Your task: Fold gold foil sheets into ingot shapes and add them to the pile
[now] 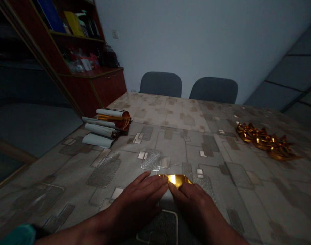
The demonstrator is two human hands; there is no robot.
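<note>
Head view, dim light. L hand (146, 192) and R hand (193, 199) meet over near part of table (168, 132), low ctr of view, tips of their fingers touching or v. close. Shiny gold piece (182, 180) sits right there, far edge showing just past both hands, rest covered. L fingers straight, held tog., lying across L end of it; R fingers bent, thumb side on its near edge. Can't tell if either hand pinches it or only presses, nor how wide any gap btwn thumb & fingers, as undersides hidden. Teal cuff (19, 234) at bottom L corner, by L forearm. Far L on table: bundle of curled sheets (100, 129), pale grey outside, gold inside, open curls twd R. Far R, well apart from hands: row of folded gold shapes (267, 141), pointed tips, set close tog., slightly blurred. Table cover patterned w/ rounded rectangles, greys & browns. Behind table, two grey chairs (160, 83) against pale wall (196, 41); small switch plate (114, 34) up L. Reddish-brown cabinet (109, 86) back L, shelves w/ yellow item (74, 23), blue item (51, 15), dark jar (109, 56)
</note>
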